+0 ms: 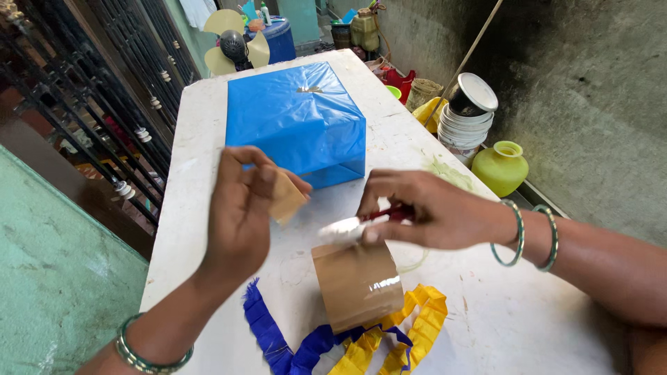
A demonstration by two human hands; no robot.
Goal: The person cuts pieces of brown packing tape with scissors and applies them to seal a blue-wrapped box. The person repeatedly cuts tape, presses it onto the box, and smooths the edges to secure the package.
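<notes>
Left hand pinches a cut strip of brown tape just in front of the blue box. Right hand grips a red-handled blade over the roll on the desk. Probably best to keep that strip taut and off the fingers so it doesn't fold onto itself.

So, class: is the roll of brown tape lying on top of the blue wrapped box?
No: the roll of brown tape stands on the white table, nearer the camera than the blue wrapped box.
</notes>
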